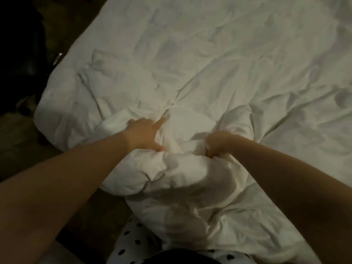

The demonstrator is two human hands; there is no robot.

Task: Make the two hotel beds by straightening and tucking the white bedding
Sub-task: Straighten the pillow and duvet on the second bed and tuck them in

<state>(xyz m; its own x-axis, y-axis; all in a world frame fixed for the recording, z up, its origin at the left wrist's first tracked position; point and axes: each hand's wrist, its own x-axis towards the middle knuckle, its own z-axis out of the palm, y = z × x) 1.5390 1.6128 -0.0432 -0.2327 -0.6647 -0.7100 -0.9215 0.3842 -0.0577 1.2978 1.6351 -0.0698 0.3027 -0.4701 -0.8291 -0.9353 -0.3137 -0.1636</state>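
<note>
Head view: the white crumpled bedding (181, 168) is heaped in a thick bunch at the near edge of the bed (133, 35), close to its near-left corner, and spills over that edge toward the person's white, black-dotted garment (133, 242). The left grip (144, 134) holds a fold at the top of the bunch, forefinger stretched out and thumb pressed into the cloth. The right grip (219, 143) is clenched tight on a handful just beside it.

To do this step well, I judge the two should move apart along the hem before pulling, so the bunch opens flat rather than dragging as a lump. Then draw it square to the corner and tuck.

Counted: one bed in sight, one heap of bedding, two grips. The second bed is out of view.
</note>
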